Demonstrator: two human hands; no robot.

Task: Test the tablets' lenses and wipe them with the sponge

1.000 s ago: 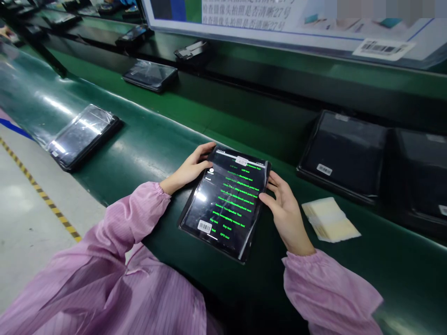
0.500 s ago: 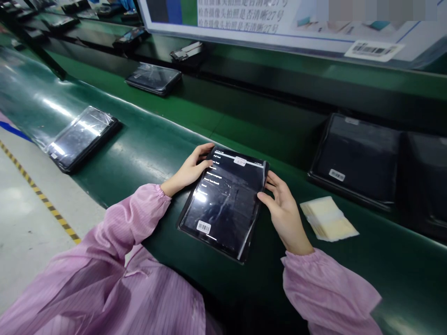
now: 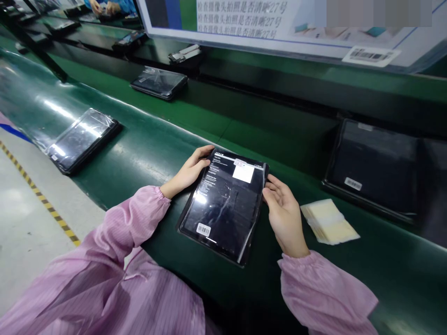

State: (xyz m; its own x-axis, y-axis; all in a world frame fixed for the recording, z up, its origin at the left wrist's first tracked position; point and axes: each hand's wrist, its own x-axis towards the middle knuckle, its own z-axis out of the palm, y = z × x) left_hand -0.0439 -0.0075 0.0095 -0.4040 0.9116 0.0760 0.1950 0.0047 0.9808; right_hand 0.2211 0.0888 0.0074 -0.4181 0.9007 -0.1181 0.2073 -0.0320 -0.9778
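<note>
A black tablet [image 3: 223,209] in clear film lies tilted in front of me, its near edge by the green bench. White text lines run down the left of its lit screen, with a white square near the top and a barcode sticker at the bottom. My left hand [image 3: 191,171] grips its upper left edge, thumb on the front and fingers partly hidden behind. On the right edge, my right hand [image 3: 283,211] holds with curled fingers and thumb. Just right of that hand lies a stack of pale yellow stickers [image 3: 330,221].
Another wrapped tablet [image 3: 84,139] rests on the bench [image 3: 139,153] at left. Beyond, a moving-lane surface carries a wrapped tablet [image 3: 159,83] and a barcoded tablet [image 3: 373,167] at right. A sign [image 3: 244,32] hangs overhead. A co-worker's hands [image 3: 104,7] show at top left.
The screen has switched from a short menu to a denser text list with a white square. My right thumb has shifted to the tablet's edge. The tablets on the far lane have slid right.
</note>
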